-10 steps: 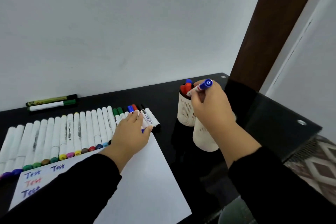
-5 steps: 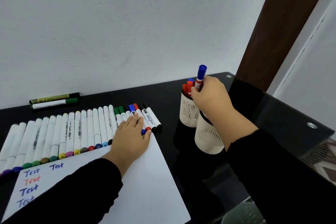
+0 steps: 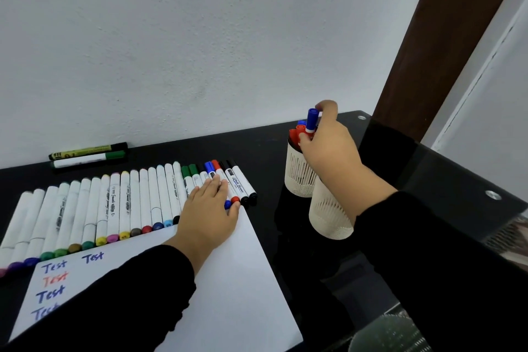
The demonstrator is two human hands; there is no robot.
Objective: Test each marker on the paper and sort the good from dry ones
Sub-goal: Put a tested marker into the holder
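While upright at right of centre, blue marker [image 3: 312, 120] is pinched by right hand [image 3: 328, 146] over far cup [image 3: 298, 177]. Left hand [image 3: 210, 213] flat, fingers straight, on marker row [image 3: 114, 206] and paper [image 3: 237, 274]

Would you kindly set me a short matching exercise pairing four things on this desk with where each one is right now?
Things:
1. blue-capped marker
2. left hand
3. green-capped marker
4. paper

Places:
A. lying by the wall
B. under the left forearm
C. upright in the far cup, gripped by the right hand
D. resting on the markers at the row's right end

Pairs: 1-C, 2-D, 3-A, 4-B
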